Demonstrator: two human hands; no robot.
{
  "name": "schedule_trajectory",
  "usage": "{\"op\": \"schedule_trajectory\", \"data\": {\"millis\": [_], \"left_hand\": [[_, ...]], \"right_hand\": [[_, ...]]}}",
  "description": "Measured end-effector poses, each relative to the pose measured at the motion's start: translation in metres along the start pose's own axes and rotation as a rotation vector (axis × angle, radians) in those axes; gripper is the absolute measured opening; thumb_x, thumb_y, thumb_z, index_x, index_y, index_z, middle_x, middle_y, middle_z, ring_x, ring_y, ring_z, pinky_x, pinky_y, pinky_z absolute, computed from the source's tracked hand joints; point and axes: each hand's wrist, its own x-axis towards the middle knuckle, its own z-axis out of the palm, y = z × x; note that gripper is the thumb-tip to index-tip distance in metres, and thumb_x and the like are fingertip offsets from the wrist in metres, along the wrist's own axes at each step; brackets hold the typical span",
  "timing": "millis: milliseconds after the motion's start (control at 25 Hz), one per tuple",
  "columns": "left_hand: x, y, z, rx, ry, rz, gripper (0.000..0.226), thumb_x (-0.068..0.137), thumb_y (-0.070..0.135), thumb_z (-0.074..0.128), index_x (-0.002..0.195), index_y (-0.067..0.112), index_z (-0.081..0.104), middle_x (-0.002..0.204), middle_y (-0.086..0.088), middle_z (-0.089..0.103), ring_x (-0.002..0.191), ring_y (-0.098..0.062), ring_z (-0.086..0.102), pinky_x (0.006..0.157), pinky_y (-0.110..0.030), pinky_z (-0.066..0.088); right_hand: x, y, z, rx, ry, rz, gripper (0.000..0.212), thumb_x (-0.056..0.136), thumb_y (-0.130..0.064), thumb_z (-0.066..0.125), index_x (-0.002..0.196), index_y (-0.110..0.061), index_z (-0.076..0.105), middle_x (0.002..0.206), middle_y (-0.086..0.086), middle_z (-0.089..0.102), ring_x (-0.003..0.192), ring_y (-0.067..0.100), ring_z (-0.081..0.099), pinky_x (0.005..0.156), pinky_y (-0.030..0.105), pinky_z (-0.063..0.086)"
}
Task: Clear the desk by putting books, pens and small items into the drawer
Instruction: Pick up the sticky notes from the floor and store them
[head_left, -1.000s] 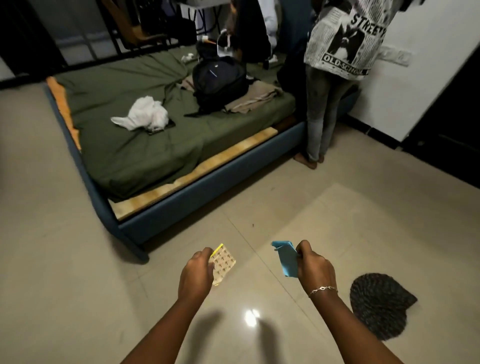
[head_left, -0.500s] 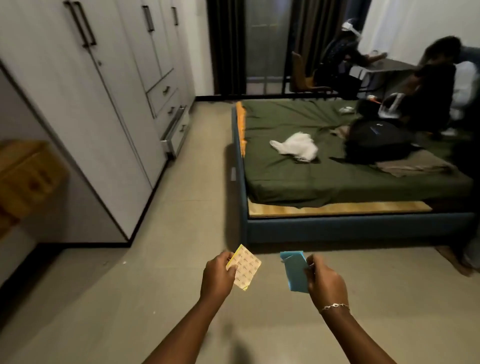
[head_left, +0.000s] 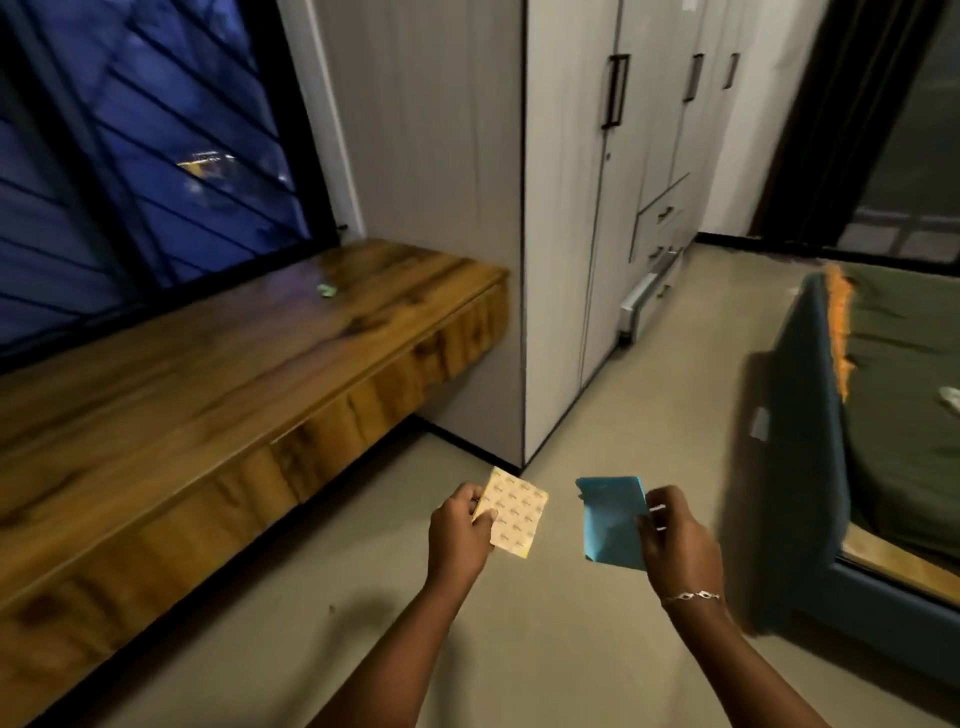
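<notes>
Left hand (head_left: 460, 530) pinches yellow pad (head_left: 514, 512); right hand (head_left: 678, 535) grips blue pad (head_left: 613, 525) beside it.

A wooden desk (head_left: 218, 374) ran up and left of the fingers of the left hand (head_left: 460, 535), with a small green scrap (head_left: 327, 290) lying far along its top. Beige floor (head_left: 519, 649) lay below those fingers. To the right of the fingers of the right hand (head_left: 680, 540) stood a green-sheeted bed (head_left: 893, 395).

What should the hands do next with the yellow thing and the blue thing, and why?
Probably carry both toward the wooden desk on the left. The left hand grips the yellow patterned pad and the right hand grips the blue pad over the floor, apart from the desk, and its drawer fronts look closed.
</notes>
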Motion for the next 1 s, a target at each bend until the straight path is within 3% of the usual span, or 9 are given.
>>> {"op": "schedule_trajectory", "data": {"millis": [160, 240, 440, 680, 840, 1000], "left_hand": [[0.024, -0.037, -0.102, -0.110, 0.171, -0.087, 0.014, 0.089, 0.002, 0.055, 0.101, 0.009, 0.058, 0.110, -0.014, 0.066, 0.096, -0.027, 0.066, 0.078, -0.044, 0.057], [0.028, -0.055, -0.154, -0.170, 0.286, -0.127, 0.013, 0.088, 0.001, 0.056, 0.094, 0.012, 0.056, 0.106, -0.016, 0.067, 0.093, -0.029, 0.066, 0.077, -0.049, 0.056], [0.026, -0.095, -0.257, -0.291, 0.567, -0.223, 0.017, 0.089, -0.002, 0.055, 0.105, 0.002, 0.056, 0.109, -0.021, 0.065, 0.094, -0.032, 0.066, 0.076, -0.049, 0.056], [0.008, -0.143, -0.358, -0.273, 0.900, -0.381, 0.029, 0.090, 0.004, 0.056, 0.118, -0.003, 0.052, 0.122, -0.019, 0.060, 0.106, -0.034, 0.062, 0.071, -0.040, 0.058], [0.001, -0.156, -0.407, -0.231, 1.055, -0.424, 0.029, 0.089, 0.002, 0.057, 0.117, -0.005, 0.053, 0.121, -0.020, 0.059, 0.107, -0.035, 0.060, 0.054, -0.018, 0.053], [0.001, -0.167, -0.432, -0.276, 1.158, -0.453, 0.026, 0.087, 0.001, 0.059, 0.112, -0.005, 0.054, 0.117, -0.023, 0.060, 0.104, -0.038, 0.061, 0.072, -0.042, 0.058]], "right_hand": [[-0.003, -0.091, 0.075, 0.173, -0.062, -0.099, 0.021, 0.084, -0.004, 0.061, 0.087, -0.018, 0.045, 0.086, 0.018, 0.070, 0.072, 0.034, 0.062, 0.061, 0.030, 0.037], [-0.010, -0.137, 0.110, 0.234, -0.133, -0.150, 0.022, 0.082, -0.005, 0.064, 0.086, -0.017, 0.046, 0.085, 0.019, 0.069, 0.068, 0.030, 0.059, 0.063, 0.030, 0.037], [-0.023, -0.230, 0.194, 0.390, -0.364, -0.267, 0.018, 0.080, -0.005, 0.067, 0.090, -0.010, 0.053, 0.083, 0.019, 0.068, 0.077, 0.032, 0.063, 0.065, 0.033, 0.042], [-0.053, -0.340, 0.296, 0.524, -0.689, -0.286, 0.022, 0.077, -0.001, 0.070, 0.089, -0.006, 0.052, 0.081, 0.015, 0.061, 0.074, 0.025, 0.057, 0.066, 0.031, 0.044], [-0.071, -0.385, 0.354, 0.523, -0.881, -0.232, 0.025, 0.072, 0.005, 0.072, 0.074, -0.007, 0.050, 0.080, 0.015, 0.058, 0.076, 0.022, 0.053, 0.057, 0.024, 0.037], [-0.088, -0.411, 0.393, 0.432, -0.999, -0.237, 0.036, 0.073, 0.000, 0.073, 0.063, -0.017, 0.043, 0.083, 0.013, 0.058, 0.079, 0.024, 0.054, 0.068, 0.030, 0.041]]}}
